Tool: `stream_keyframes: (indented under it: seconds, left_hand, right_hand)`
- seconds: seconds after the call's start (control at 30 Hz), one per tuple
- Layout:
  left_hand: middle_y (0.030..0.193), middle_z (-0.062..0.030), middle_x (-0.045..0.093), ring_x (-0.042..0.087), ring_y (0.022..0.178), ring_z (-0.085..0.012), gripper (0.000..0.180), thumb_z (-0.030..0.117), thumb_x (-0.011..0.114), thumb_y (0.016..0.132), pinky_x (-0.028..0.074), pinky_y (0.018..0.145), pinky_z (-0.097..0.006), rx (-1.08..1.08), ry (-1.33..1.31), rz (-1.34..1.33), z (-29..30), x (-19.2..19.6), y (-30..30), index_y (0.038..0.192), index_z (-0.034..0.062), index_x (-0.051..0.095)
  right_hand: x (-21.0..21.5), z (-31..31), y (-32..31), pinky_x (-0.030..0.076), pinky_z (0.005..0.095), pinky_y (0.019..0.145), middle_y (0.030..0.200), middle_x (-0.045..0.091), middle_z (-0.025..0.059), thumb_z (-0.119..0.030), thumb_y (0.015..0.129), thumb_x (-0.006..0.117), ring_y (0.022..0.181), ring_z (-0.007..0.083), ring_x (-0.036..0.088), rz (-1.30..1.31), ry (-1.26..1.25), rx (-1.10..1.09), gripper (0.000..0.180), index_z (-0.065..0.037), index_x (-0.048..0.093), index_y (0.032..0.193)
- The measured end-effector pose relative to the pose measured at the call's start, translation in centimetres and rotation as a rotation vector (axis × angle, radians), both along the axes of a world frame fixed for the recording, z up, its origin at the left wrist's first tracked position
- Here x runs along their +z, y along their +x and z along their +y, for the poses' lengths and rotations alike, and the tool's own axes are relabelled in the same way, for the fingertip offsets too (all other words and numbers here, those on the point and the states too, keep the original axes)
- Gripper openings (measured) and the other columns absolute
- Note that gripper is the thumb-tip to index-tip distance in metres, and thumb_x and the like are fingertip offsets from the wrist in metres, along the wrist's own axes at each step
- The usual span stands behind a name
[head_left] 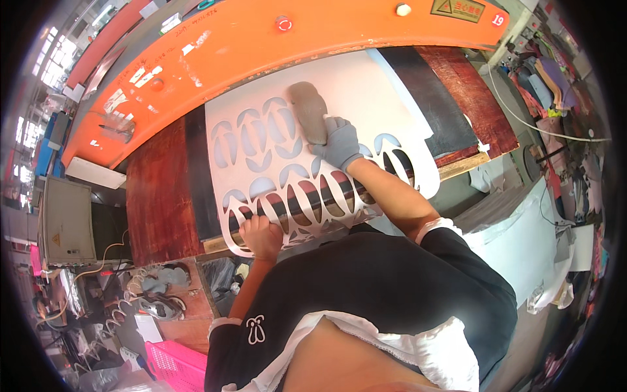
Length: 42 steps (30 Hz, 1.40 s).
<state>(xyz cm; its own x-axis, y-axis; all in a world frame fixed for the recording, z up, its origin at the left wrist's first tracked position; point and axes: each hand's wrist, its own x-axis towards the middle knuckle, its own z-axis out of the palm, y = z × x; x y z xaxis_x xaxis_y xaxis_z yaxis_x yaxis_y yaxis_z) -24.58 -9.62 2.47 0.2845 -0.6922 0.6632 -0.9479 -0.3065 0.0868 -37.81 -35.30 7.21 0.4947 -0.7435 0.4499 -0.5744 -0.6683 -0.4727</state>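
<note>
At the cutting press, you bent over a white sheet [339, 85] spread across the dark wooden bed [160, 196], beneath the machine's curved orange head [261, 39]. Your gloved right hand [341, 142] was closed around a grey, shoe-sole-shaped cutting die [308, 111], which lay flat on the sheet at the far edge of the punched area, just beside the last row of openings. Your bare left hand [261, 236] was clenched on the sheet's near edge, pinning it at the front of the bed.

The near half of the sheet was already a lattice of sole-shaped holes, with the dark board showing through; the far half, toward the orange head, remained uncut. Judging by that, the step in hand was placing the die for a further cut, with much of the sheet still to go.

The next move would call for nesting the die close against the neighbouring holes without overlapping them, keeping the sheet flat and unshifted, and getting both hands clear of the head. A pink crate [179, 366] stood low on your left.
</note>
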Motion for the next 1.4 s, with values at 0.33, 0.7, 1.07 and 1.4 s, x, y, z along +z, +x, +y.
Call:
stream_keyframes:
  seconds: [0.33,0.7,1.07,1.4]
  left_hand:
    - [0.065,-0.0075,0.041,0.045,0.067,-0.0261,0.013,0.010,0.054,0.056,0.036,0.069,-0.040,-0.061,0.049,0.095,6.8,-1.3,-4.8,0.059,0.0081,0.042]
    - [0.065,-0.0082,0.041,0.044,0.065,-0.0277,0.012,0.009,0.053,0.058,0.035,0.065,-0.041,-0.053,0.005,0.070,5.4,-2.0,-4.4,0.060,0.0077,0.041]
    - [0.067,-0.0095,0.045,0.045,0.064,-0.0303,0.008,0.011,0.050,0.064,0.036,0.062,-0.043,0.010,0.026,-0.011,-3.4,-0.6,2.7,0.060,0.0081,0.043]
    - [0.072,-0.0114,0.049,0.047,0.069,-0.0330,0.011,0.014,0.048,0.069,0.037,0.066,-0.045,0.033,-0.045,-0.060,-16.4,0.7,14.6,0.062,0.0066,0.044]
  right_hand:
    - [-1.6,1.7,-10.9,0.045,0.0389,0.082,0.107,0.055,0.0207,-0.029,0.063,0.077,0.097,0.0331,0.055,-0.195,0.170,-0.022,0.064,0.000,0.050,0.113]
    - [-3.1,0.3,-10.8,0.045,0.0403,0.082,0.104,0.056,0.0184,-0.030,0.058,0.079,0.094,0.0360,0.054,-0.141,-0.151,0.076,0.069,-0.003,0.048,0.113]
    - [-1.3,-9.0,-7.7,0.043,0.0359,0.089,0.118,0.048,0.0172,-0.026,0.076,0.068,0.107,0.0270,0.050,-0.535,0.214,0.008,0.057,-0.003,0.044,0.122]
    - [4.9,-23.8,-7.5,0.041,0.0236,0.062,0.074,0.056,-0.0005,-0.021,0.087,0.055,0.071,0.0049,0.047,-0.824,0.284,-0.011,0.020,-0.002,0.060,0.085]
